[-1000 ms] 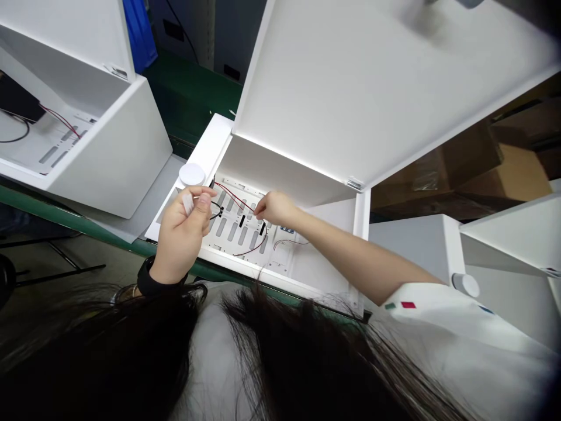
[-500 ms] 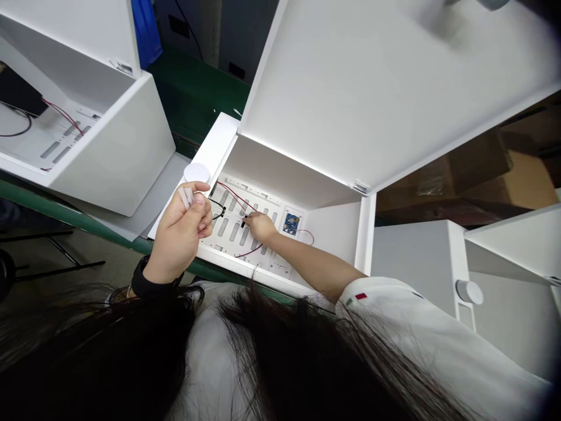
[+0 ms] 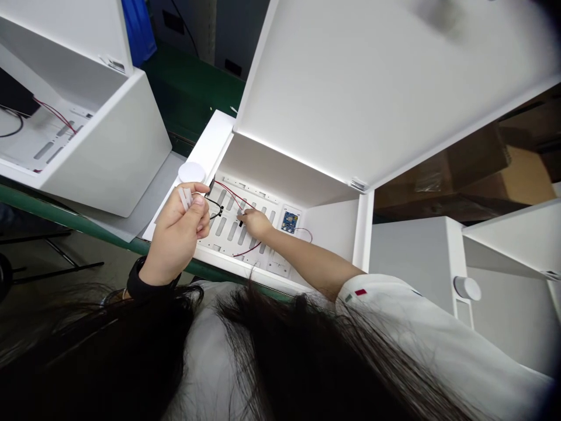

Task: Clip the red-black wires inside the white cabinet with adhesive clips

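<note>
An open white box with its lid raised stands in front of me. Its slotted floor carries red and black wires and a small blue circuit board. My left hand hovers at the box's near left corner, fingers closed on small white clips, with a black wire loop beside the thumb. My right hand reaches down inside the box, its fingertips pinched on a small black part at the wires on the slotted floor.
A round white knob sits on the box's left rim. A second open white box with wires stands at the left, more white boxes at the right. A green conveyor edge runs below; my dark hair fills the lower view.
My right hand has gone down from above the wires onto the box floor and shifted slightly left. The blue circuit board has come into view. My left hand has barely moved.
</note>
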`<state>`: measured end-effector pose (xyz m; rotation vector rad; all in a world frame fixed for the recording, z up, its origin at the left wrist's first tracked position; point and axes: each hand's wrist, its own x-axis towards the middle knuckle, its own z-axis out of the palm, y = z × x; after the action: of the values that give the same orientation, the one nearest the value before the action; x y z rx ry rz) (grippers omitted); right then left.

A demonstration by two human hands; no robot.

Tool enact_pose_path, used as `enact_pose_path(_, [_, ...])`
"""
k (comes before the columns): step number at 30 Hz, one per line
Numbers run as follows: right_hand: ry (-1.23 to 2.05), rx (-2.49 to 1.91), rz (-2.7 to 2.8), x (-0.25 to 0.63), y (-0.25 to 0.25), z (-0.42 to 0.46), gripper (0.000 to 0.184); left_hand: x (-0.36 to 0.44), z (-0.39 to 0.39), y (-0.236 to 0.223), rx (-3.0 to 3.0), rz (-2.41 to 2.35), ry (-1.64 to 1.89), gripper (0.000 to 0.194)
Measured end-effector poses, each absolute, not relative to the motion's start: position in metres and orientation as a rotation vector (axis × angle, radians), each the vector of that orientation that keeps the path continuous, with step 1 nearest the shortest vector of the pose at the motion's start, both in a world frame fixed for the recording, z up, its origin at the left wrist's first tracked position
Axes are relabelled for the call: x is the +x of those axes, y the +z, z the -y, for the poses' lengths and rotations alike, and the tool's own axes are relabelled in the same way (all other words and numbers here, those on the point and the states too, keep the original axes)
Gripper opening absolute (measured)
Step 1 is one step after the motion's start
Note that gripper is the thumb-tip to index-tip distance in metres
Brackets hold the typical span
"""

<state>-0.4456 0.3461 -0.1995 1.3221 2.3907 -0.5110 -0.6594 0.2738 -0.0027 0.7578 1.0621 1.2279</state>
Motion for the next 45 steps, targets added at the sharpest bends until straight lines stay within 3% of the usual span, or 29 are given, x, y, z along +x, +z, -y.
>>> enact_pose_path(13, [-0.482, 1.352, -2.135, -0.433, -0.176, -0.34, 0.041, -0.664, -0.275, 0.0, 0.732, -1.007, 1.177, 0.018])
enact_pose_path(19, [-0.497, 1.422, -2.077, -0.424, -0.164, -0.342, 0.038, -0.663, -0.273, -0.002, 0.789, -1.044, 1.147, 0.033])
enact_pose_path(24, [-0.512, 1.292, -2.25, -0.444, -0.162, -0.353, 0.064, -0.663, -0.273, -0.012, 0.843, -1.045, 1.102, 0.038])
enact_pose_path(27, [-0.468, 1.226, -2.175, -0.454, -0.165, -0.356, 0.066, -0.665, -0.273, -0.013, 0.855, -1.033, 1.099, 0.04])
enact_pose_path(30, [-0.408, 1.159, -2.144, -0.452, -0.166, -0.353, 0.065, -0.665, -0.272, -0.011, 0.878, -1.021, 1.115, 0.036])
enact_pose_path(33, [-0.444, 1.209, -2.033, -0.444, -0.16, -0.349, 0.062, -0.664, -0.271, -0.011, 0.919, -1.009, 1.146, 0.018])
enact_pose_path(35, [-0.544, 1.336, -1.958, -0.44, -0.147, -0.348, 0.049, -0.663, -0.27, -0.011, 0.977, -1.027, 1.141, 0.013])
enact_pose_path(38, [-0.853, 1.692, -2.119, -0.441, -0.106, -0.35, 0.025, -0.663, -0.27, -0.01, 1.107, -1.097, 1.079, 0.023])
enact_pose_path(40, [-1.262, 1.884, -2.332, -0.444, -0.064, -0.35, 0.033, -0.662, -0.27, -0.008, 1.209, -1.163, 1.019, 0.023])
enact_pose_path(43, [-1.992, 1.594, -2.413, -0.448, 0.002, -0.347, 0.047, -0.659, -0.27, -0.005, 1.311, -1.258, 0.957, 0.022])
enact_pose_path(45, [-2.126, 1.393, -2.326, -0.449, 0.033, -0.343, 0.041, -0.656, -0.269, -0.004, 1.319, -1.291, 0.952, 0.023])
